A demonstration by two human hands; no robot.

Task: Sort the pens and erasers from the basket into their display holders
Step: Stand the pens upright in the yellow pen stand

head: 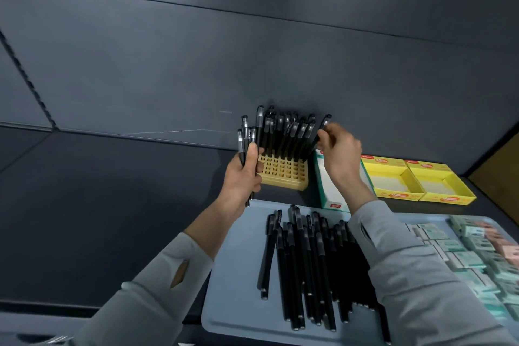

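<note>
Dark grey walls stand behind a dark table. Far left, the left hand [244, 174] is wrapped tight round a bunch of pens [246, 135], held upright just beside the yellow pen holder [283, 175]. If that grip loosens, the bunch could slide down and scatter. The standing pens [283, 132] fill the holder's back rows and lean a bit, while its front holes are bare, so a hard bump might tip it over. Nearer the person, loose pens [306, 267] lie on the blue tray [238, 314]. The right hand [338, 149] pinches a single pen [323, 126] at the holder's right edge. That pen is tilted, so it may miss its hole or knock its neighbours. Next come a white box [328, 187] and two yellow boxes [398, 194], with no erasers showing inside. The erasers [477, 250] sit on the tray's right side, near the right sleeve [407, 261], which could sweep some off.
</note>
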